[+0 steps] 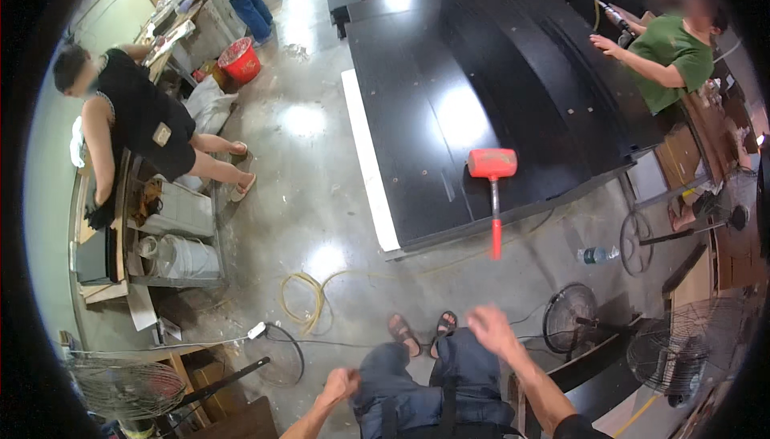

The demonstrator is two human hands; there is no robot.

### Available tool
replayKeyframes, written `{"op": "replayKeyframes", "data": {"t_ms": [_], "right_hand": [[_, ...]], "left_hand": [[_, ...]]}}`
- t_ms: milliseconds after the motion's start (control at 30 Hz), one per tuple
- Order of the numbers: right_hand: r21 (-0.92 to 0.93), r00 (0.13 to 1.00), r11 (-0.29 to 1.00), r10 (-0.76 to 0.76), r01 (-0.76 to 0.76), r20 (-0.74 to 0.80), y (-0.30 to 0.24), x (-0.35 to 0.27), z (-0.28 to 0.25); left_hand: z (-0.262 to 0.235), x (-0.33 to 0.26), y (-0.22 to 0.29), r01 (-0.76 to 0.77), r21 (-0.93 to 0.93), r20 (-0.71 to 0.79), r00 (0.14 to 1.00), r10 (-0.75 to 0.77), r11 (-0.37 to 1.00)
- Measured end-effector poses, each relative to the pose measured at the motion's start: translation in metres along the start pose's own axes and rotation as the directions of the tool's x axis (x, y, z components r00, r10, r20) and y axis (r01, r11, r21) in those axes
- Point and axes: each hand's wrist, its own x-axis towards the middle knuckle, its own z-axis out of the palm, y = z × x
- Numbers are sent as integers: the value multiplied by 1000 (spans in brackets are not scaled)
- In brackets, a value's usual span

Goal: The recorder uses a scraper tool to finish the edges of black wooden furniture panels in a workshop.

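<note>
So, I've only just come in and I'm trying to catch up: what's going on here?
The camera wearer's left hand is curled and the right hand is open, with nothing visible in either. Ahead, a red mallet lies on black panels, its handle jutting past their near edge. On the far right, a co-worker in green holds a tool, its kind unclear. On the left, a co-worker in black stands at a workbench.

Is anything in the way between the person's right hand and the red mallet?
Nothing visible stands between the right hand and the mallet: it lies on top of the black panels, its handle jutting past their near edge toward the person.
</note>
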Motion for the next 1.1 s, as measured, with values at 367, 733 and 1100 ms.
{"op": "replayKeyframes", "data": {"t_ms": [367,733,1100], "right_hand": [[-464,702,857,-472,225,-533,42,311,54],[-627,534,746,-633,225,-561,98,298,96],[-603,435,797,-554,31,-710,140,294,67]], "left_hand": [[-17,323,122,-654,-320,-715,642,279,686],[35,441,87,-920,82,-761,191,620,384],[46,451,95,-927,84,-835,135,534,366]]}}
